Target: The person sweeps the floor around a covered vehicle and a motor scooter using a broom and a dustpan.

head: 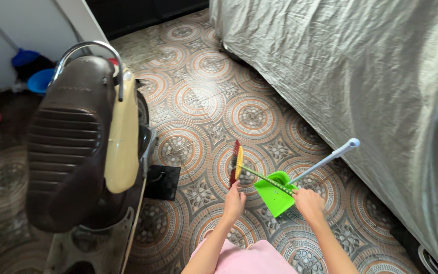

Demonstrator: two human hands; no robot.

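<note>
While both arms reach forward from the bottom edge, the left hand (233, 202) is curled around the lower part of the broom (236, 163), whose red and yellow bristle head stands on edge on the patterned tile floor (198, 106) at about 12 o'clock from that hand. Its green, dotted handle slants toward 4 o'clock and meets the right hand (307, 201), which is closed where this handle and the pale blue handle of the green dustpan (276, 193) cross; which of the two it grips is hard to tell. That dustpan rests between the hands, its long handle rising toward 2 o'clock, close to the hem of the grey cover (361, 76). At 9 o'clock stands the scooter (77, 147), leaving a tiled lane open toward 12 o'clock.
</note>
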